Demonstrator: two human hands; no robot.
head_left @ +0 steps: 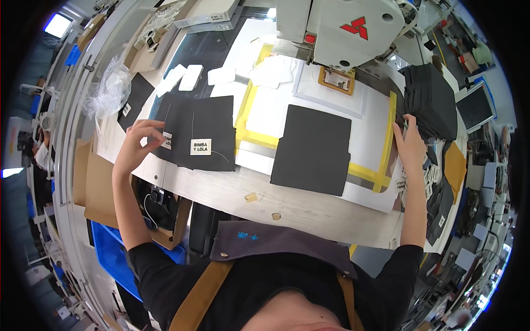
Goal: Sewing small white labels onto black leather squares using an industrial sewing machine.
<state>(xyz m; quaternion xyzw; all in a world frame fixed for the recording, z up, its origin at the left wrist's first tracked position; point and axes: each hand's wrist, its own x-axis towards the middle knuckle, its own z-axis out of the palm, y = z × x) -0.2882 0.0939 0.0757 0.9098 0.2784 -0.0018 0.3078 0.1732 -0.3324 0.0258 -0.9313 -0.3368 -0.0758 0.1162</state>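
At bench front: skew and snag risk

Bare black panel point(312, 154) is laid across yellow tape point(385, 151) on the white board point(368, 138); could be skewed if nudged or caught on a tape edge. Left hand point(144, 140) is held thumb-to-forefinger close, at the left edge of the labelled panels point(218, 121); pinch cannot be told. Loose thread point(192, 126) could be snagged if those are dragged. Right hand point(409, 144) is placed fingers part-curled beside the black stack point(430, 102); grip cannot be told, stack could be tipped by a knock. Beyond, tan frame point(334, 81) is seen below the machine head point(353, 33).
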